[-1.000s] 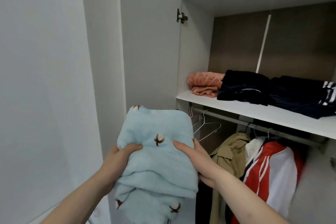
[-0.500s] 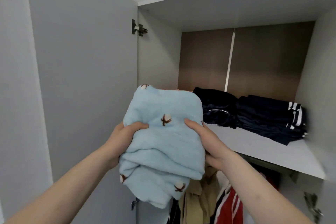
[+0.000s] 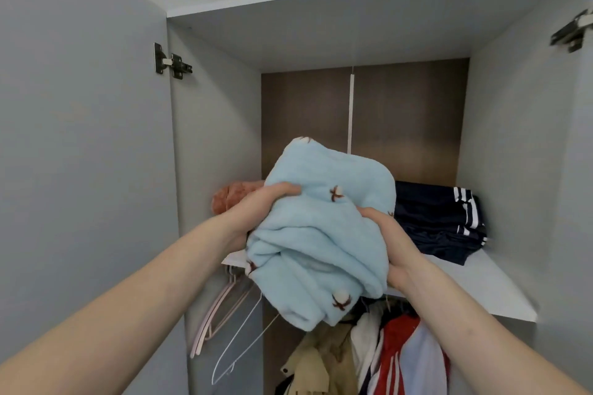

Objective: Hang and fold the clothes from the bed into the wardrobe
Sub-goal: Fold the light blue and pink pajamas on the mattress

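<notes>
Two empty hangers [image 3: 224, 314] hang lower left. One left hand [image 3: 256, 212] and one right hand [image 3: 390, 240], each grip closed on one folded blue garment [image 3: 324, 234], hold it at the shelf [image 3: 475, 285] front; one orange fold [image 3: 236, 196] left, dark folded clothes [image 3: 439, 221] right.

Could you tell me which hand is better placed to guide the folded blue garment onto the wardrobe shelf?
Probably the left hand: it grips the blue garment higher, nearer the shelf; the right hand supports its lower side.

Grey wardrobe door [image 3: 80, 138] open, brown back panel [image 3: 407, 119] inside
</notes>
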